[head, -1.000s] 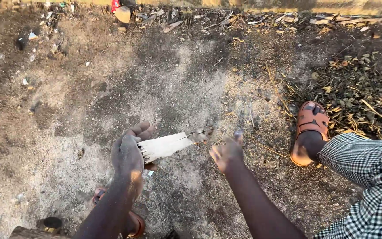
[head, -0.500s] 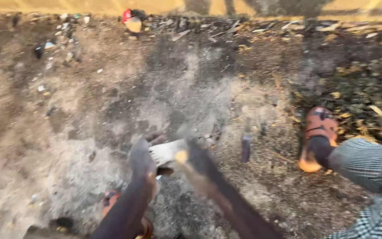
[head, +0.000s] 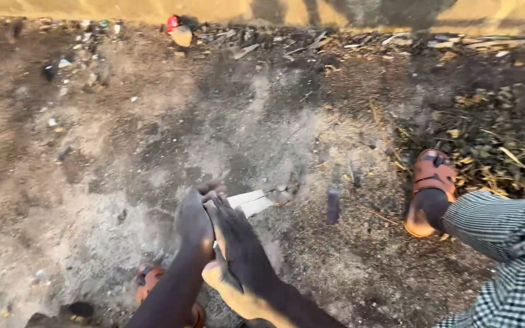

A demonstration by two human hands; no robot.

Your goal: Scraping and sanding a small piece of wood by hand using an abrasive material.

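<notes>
left hand (head: 193,220) wrapped round near end of pale stick (head: 251,203), low over dirt (head: 92,182) | right hand (head: 233,243) flat, fingers loose, pressed alongside | likely light, stiff, splintery, cracked | best gripped near butt

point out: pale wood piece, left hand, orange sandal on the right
pale wood piece (head: 251,202), head view, on its split free end past the hands.
left hand (head: 193,220), head view, on the back of the hand.
orange sandal (head: 434,173), head view, on the top strap.
</notes>
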